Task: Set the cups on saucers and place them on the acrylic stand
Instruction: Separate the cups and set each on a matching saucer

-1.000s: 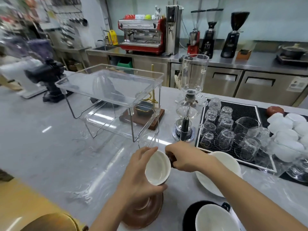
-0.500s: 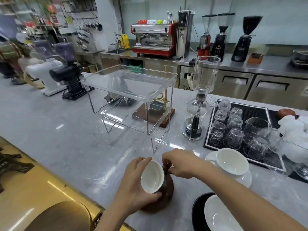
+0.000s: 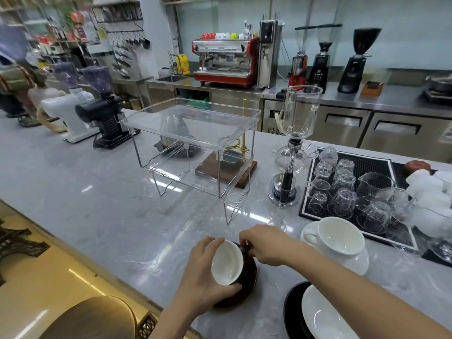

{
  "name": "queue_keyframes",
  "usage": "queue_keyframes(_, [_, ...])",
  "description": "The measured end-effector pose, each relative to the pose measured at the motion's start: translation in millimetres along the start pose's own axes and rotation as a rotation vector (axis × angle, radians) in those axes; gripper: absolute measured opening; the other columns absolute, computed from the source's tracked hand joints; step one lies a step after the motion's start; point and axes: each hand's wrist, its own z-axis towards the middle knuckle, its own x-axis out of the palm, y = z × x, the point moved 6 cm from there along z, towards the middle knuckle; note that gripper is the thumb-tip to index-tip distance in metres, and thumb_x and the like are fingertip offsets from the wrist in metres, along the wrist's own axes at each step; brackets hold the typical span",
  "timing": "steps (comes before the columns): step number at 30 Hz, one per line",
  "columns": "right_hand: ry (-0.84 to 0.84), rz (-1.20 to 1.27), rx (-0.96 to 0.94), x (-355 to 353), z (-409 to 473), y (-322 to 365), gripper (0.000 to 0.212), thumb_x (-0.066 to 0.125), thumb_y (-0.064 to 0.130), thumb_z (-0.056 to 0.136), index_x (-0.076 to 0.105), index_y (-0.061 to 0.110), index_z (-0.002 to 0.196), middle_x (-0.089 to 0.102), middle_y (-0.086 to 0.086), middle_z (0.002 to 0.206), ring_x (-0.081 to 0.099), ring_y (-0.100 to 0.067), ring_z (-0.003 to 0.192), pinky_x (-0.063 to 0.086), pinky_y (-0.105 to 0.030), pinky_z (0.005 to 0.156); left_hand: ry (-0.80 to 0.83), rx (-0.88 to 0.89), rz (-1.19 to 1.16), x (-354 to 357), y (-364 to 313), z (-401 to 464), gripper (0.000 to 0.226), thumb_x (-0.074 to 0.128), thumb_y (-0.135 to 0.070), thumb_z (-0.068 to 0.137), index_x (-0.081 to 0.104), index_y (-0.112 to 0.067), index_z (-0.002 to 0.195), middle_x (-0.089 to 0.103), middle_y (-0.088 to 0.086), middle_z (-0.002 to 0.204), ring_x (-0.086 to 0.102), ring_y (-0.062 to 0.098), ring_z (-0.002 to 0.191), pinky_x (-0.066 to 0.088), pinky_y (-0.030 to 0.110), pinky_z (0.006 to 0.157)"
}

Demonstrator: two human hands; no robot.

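Head view. Brown cup (image 3: 228,261), white-lined: a second ago held above its brown saucer (image 3: 241,283), now lowered onto it, tilted. Left hand (image 3: 208,272) curls around the cup's body; right hand (image 3: 265,243) pinches its handle. White cup (image 3: 338,236) sits on a saucer just right. Acrylic stand (image 3: 193,133) beyond, bare. We judge seating nearly done; transfer pending.

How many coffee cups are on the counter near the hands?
2. The brown cup is held by both hands over its brown saucer. The white cup sits on a white saucer to the right. More may be hidden below the frame.
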Motion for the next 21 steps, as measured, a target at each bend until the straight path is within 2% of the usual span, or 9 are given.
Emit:
queue_keyframes(4, [0.013, -0.015, 0.009, 1.2, 0.6, 0.2, 0.027, 0.061, 0.019, 0.087, 0.06, 0.024, 0.114, 0.064, -0.006, 0.114, 0.062, -0.03, 0.101, 0.051, -0.038, 0.081, 0.031, -0.01, 0.029, 1.9, 0.9, 2.7, 0.103, 0.08, -0.054, 0.053, 0.037, -0.032, 0.144, 0.03, -0.018, 0.14, 0.03, 0.003, 0.13, 0.023, -0.001, 0.092])
queue_keyframes(9, [0.025, -0.002, 0.011, 1.5, -1.4, 0.9, 0.025, 0.056, 0.022, 0.09, 0.059, 0.023, 0.114, 0.064, -0.007, 0.114, 0.061, -0.03, 0.103, 0.05, -0.038, 0.082, 0.046, -0.017, 0.077, 2.5, -0.6, 4.0, 0.106, 0.076, -0.058, 0.055, 0.031, -0.032, 0.147, 0.026, -0.018, 0.14, 0.028, 0.006, 0.131, 0.026, 0.015, 0.101])
queue_keyframes(13, [0.03, 0.02, 0.013, 1.4, -6.1, 0.6, 0.023, 0.055, 0.028, 0.09, 0.059, 0.022, 0.112, 0.065, -0.007, 0.112, 0.061, -0.03, 0.102, 0.052, -0.04, 0.084, 0.058, -0.016, 0.11, 5.2, -2.5, 5.2, 0.107, 0.074, -0.06, 0.056, 0.028, -0.032, 0.148, 0.022, -0.02, 0.135, 0.026, 0.01, 0.132, 0.027, 0.016, 0.101])
queue_keyframes(18, [0.05, 0.04, 0.03, 4.0, -13.5, -3.9, 0.029, 0.055, 0.034, 0.088, 0.058, 0.025, 0.115, 0.066, -0.005, 0.116, 0.062, -0.029, 0.107, 0.053, -0.043, 0.088, 0.063, -0.011, 0.136, 8.0, -5.1, 5.5, 0.105, 0.073, -0.061, 0.058, 0.026, -0.034, 0.148, 0.025, -0.015, 0.143, 0.026, 0.011, 0.135, 0.028, 0.017, 0.1])
queue_keyframes(21, [0.042, 0.06, 0.035, 2.4, -19.4, -9.8, 0.042, 0.055, 0.04, 0.09, 0.051, 0.027, 0.13, 0.06, -0.003, 0.129, 0.056, -0.026, 0.119, 0.048, -0.042, 0.096, 0.076, -0.011, 0.156, 4.7, -4.3, 3.0, 0.107, 0.068, -0.072, 0.061, 0.023, -0.035, 0.151, 0.019, -0.014, 0.155, 0.018, 0.009, 0.145, 0.026, 0.02, 0.11])
